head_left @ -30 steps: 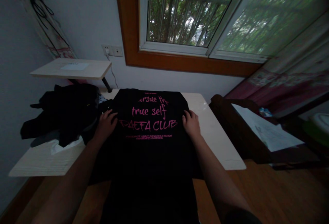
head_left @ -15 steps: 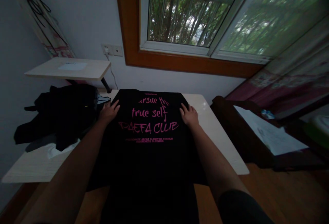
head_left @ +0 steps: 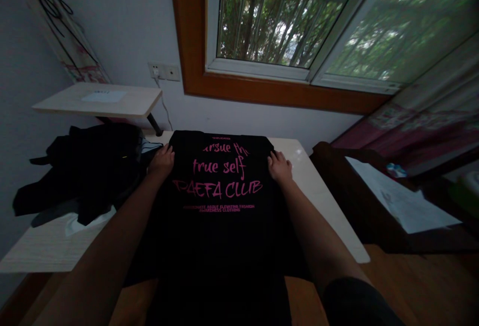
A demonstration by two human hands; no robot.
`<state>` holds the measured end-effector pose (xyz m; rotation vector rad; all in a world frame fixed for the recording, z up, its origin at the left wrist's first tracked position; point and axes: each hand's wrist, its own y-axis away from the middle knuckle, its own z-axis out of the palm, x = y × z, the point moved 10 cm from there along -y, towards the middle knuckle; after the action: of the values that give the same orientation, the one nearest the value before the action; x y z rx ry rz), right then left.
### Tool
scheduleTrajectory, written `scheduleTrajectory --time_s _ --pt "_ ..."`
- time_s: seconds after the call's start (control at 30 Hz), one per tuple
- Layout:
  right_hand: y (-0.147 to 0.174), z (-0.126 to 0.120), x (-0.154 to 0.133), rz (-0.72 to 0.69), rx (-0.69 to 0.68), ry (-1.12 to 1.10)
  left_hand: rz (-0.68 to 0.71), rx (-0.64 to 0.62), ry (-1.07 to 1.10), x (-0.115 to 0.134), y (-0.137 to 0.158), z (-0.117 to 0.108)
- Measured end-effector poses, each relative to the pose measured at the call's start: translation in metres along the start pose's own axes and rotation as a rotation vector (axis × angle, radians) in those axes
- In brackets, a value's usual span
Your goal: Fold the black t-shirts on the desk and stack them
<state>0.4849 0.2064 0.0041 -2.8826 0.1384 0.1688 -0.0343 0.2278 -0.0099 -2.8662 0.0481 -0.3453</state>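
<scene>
A black T-shirt (head_left: 224,226) with pink lettering lies spread on the pale wooden table (head_left: 318,191), its far edge near the wall. At its upper left edge, my left hand (head_left: 161,161) is closed on the fabric with the fingers drawn together. My right hand (head_left: 280,167) grips the opposite edge, level with the second line of print. Part of the cloth under each hand is hidden. The lower end of the shirt blends into dark clothing at my body.
Dark garments (head_left: 90,166) are heaped left of my left forearm, beside a raised shelf (head_left: 101,99) bearing a paper label. A wall socket (head_left: 164,72) with a cable sits behind. To the right stands a dark brown piece of furniture (head_left: 348,206) with a paper sheet (head_left: 400,196) on it.
The fingers of both hands have drawn in from a looser spread to hold the shirt's edges. My hands sit slightly farther apart from each other. The view has shifted slightly.
</scene>
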Motion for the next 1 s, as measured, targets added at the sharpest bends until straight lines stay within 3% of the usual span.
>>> scheduleTrajectory --time_s 0.17,0.33,0.43,0.63,1.0 --pt "-0.009 0.002 0.002 0.015 -0.004 -0.015 -0.053 -0.026 -0.016 -0.004 -0.004 -0.002" --pt "-0.012 -0.003 0.007 0.022 0.038 -0.013 -0.11 -0.151 -0.035 -0.016 0.0 0.001" --pt "-0.01 -0.005 0.007 -0.04 0.05 0.013 -0.063 -0.19 -0.054 -0.017 0.004 0.001" --pt "0.0 -0.004 0.006 -0.088 0.04 0.07 0.043 -0.147 -0.101 -0.009 0.009 -0.001" --pt "-0.008 -0.007 -0.003 -0.039 -0.009 0.045 0.067 -0.115 -0.134 -0.002 -0.002 -0.006"
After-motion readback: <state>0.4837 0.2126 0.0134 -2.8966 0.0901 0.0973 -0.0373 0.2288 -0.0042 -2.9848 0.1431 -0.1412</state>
